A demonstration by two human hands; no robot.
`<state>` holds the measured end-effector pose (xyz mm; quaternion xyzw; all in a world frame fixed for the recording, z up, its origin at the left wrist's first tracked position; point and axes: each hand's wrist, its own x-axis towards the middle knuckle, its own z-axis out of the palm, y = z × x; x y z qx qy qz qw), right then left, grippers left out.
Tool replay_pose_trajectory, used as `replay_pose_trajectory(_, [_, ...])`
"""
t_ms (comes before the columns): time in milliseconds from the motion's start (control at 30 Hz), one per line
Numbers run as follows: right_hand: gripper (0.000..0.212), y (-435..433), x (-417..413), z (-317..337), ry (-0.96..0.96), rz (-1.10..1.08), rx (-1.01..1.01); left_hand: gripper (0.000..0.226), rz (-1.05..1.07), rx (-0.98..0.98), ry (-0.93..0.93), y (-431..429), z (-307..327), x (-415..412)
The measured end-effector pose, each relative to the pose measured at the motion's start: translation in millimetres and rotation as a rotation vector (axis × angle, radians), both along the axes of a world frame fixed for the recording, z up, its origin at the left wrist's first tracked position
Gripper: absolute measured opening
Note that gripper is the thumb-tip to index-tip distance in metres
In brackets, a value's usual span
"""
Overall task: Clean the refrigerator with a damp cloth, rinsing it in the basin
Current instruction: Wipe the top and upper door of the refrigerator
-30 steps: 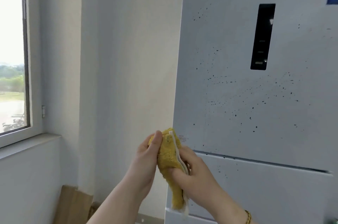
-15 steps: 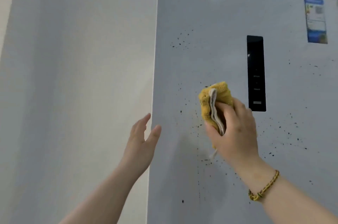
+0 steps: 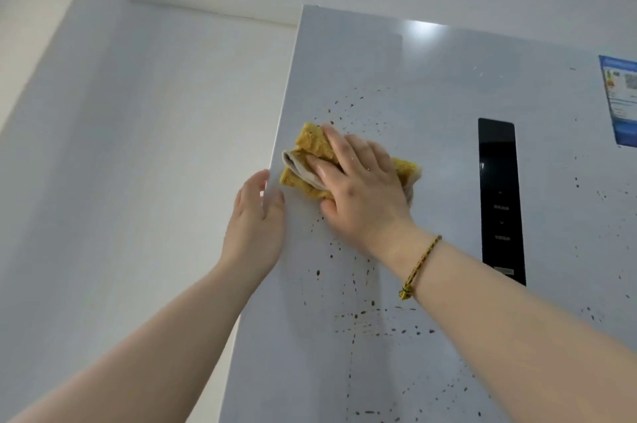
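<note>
My left hand (image 3: 255, 226) reaches up, fingers straight, resting on the refrigerator's (image 3: 431, 105) left edge. My right hand (image 3: 362, 195) lies flat, fingers spread, pressing the folded yellow cloth (image 3: 310, 143) against the speckled door, upper left.

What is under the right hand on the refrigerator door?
A folded yellow cloth, pressed flat by the right hand against the refrigerator door. Any specks beneath it are covered.
</note>
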<state>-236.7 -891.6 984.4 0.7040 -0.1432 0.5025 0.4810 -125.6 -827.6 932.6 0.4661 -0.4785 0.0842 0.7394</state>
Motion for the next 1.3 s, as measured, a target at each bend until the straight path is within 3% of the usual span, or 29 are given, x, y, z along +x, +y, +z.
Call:
replay_pose_trajectory(200, [0.063, -9, -14, 41, 0.091, -0.081, -0.056, 0.007, 0.066, -0.107, 0.116, -12, 14, 3])
replay_pose_trajectory(367, [0.05, -5, -9, 98, -0.254, -0.139, 0.143, 0.004, 0.044, -0.126, 0.128, -20, 12, 7])
replay_pose_trajectory(433, [0.05, -2, 4, 104, -0.31, -0.141, 0.158, 0.005, 0.045, -0.148, 0.123, -21, 12, 10])
replay_pose_trajectory(500, [0.051, 1, 15, 97, -0.206, -0.119, 0.129, 0.009, 0.034, -0.148, 0.113, -22, 12, 11])
replay_pose_trajectory(600, [0.053, 3, 23, 81, 0.186, -0.061, -0.042, 0.019, 0.012, -0.145, 0.069, -22, 11, 12])
replay_pose_trajectory(667, [0.058, 6, 21, 89, 0.323, -0.079, -0.098, 0.021, 0.014, -0.159, 0.054, -23, 10, 12])
replay_pose_trajectory(733, [0.049, 9, 18, 121, 0.235, -0.107, -0.055, 0.016, 0.001, -0.167, 0.064, -23, 10, 12])
replay_pose_trajectory(900, [0.045, 9, 25, 179, -0.312, -0.03, 0.215, 0.016, -0.02, -0.178, 0.048, -26, 8, 17])
replay_pose_trajectory(1000, [0.043, 11, 43, 169, -0.246, -0.046, 0.083, 0.017, -0.03, -0.179, 0.024, -27, 8, 21])
replay_pose_trajectory(1167, [0.048, 9, 40, 149, 0.207, -0.044, -0.057, 0.017, -0.02, -0.199, 0.03, -30, 7, 24])
replay_pose_trajectory(1233, [0.049, 5, 28, 161, 0.103, -0.05, -0.006, 0.017, -0.02, -0.206, 0.028, -30, 7, 22])
replay_pose_trajectory(1300, [0.047, 3, 17, 180, -0.172, -0.014, 0.123, 0.016, -0.019, -0.211, 0.024, -29, 7, 21])
